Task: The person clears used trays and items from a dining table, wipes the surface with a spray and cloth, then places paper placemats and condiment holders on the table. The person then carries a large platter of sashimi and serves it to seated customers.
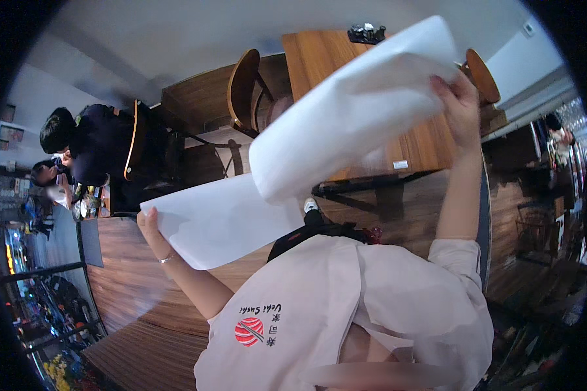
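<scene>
In front of my body I hold white, paper-like sheeting with both hands. My left hand [150, 228] is out to the left, closed on the corner of a flat, slightly drooping white sheet [222, 221], thumb on top. Raised on the right, my right hand [460, 101] pinches the edge of a larger, curved white sheet [359, 111], which hangs over the wooden table [306, 62] and hides much of its top. The two pieces overlap near the middle; I cannot tell whether they are joined.
A small black tray with containers [366, 34] stands at the table's far edge. Wooden chairs [242, 91] [482, 75] flank the table. At the left a person in dark clothes [98, 140] sits on a chair, with another person [52, 176] beyond. Wooden floor [130, 267] lies at left.
</scene>
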A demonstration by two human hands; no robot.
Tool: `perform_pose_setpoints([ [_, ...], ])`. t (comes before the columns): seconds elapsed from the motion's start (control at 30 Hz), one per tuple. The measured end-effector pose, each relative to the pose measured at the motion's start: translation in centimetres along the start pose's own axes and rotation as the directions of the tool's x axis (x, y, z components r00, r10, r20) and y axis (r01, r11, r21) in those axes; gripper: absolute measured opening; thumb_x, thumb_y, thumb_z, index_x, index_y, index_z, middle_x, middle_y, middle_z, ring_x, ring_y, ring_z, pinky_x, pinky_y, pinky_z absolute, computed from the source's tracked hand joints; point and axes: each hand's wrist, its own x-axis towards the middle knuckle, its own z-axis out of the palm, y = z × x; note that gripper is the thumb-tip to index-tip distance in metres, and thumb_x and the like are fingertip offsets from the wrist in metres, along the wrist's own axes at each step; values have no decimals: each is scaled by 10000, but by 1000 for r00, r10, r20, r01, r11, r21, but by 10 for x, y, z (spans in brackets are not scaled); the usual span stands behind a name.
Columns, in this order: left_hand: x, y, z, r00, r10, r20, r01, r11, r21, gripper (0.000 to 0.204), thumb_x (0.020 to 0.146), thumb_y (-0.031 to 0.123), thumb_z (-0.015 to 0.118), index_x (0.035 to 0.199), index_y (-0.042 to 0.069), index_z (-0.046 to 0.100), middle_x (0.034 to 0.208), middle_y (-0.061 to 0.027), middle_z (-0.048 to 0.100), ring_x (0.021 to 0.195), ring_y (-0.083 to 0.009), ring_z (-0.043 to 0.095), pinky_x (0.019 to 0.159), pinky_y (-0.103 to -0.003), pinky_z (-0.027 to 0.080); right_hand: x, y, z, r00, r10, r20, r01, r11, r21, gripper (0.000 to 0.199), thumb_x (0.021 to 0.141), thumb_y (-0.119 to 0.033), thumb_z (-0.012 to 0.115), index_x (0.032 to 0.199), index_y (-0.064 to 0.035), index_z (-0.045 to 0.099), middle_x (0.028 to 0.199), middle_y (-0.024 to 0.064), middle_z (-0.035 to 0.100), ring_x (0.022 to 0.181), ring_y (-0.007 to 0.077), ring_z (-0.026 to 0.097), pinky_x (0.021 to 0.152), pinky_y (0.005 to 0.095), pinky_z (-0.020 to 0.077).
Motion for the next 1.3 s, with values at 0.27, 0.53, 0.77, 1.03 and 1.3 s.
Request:
perform_pose_setpoints([
  [0.27,29,4,36,999,-13,52,12,1000,23,149,863,220,622,872,76,586,798,-21,586,750,-118,563,684,-261,467,-7,131,-26,886,461,-50,-457,887,67,294,936,-125,623,1203,-3,599,1069,49,673,966,115,616,855,248,469],
  [0.53,-31,10,83,977,31,-212,-16,997,73,214,855,240,631,867,27,611,808,-27,619,733,-121,568,682,-268,460,-20,326,-6,681,705,197,-726,617,303,322,941,-188,634,1204,-9,584,1088,84,684,945,126,639,826,266,501],
  [0.77,-99,6,110,924,-28,-382,32,999,4,254,844,268,633,839,14,614,784,-27,606,713,-111,544,649,-262,428,-17,476,8,587,774,235,-808,578,116,280,918,-219,662,1076,10,629,978,99,698,851,159,643,755,307,504],
  [1.03,-128,13,122,886,0,-464,39,997,74,269,844,274,627,856,6,614,787,-22,599,716,-108,536,653,-251,421,-35,539,25,674,735,74,-635,627,-452,333,806,-310,747,885,6,677,779,116,692,701,196,637,674,338,495],
  [1.3,-78,11,105,905,16,-426,47,990,135,325,827,272,625,965,-22,616,832,-50,593,764,-136,546,698,-264,437,-41,522,29,695,716,-66,-682,628,-374,358,799,-327,746,901,8,675,773,129,680,697,228,627,678,362,491],
])
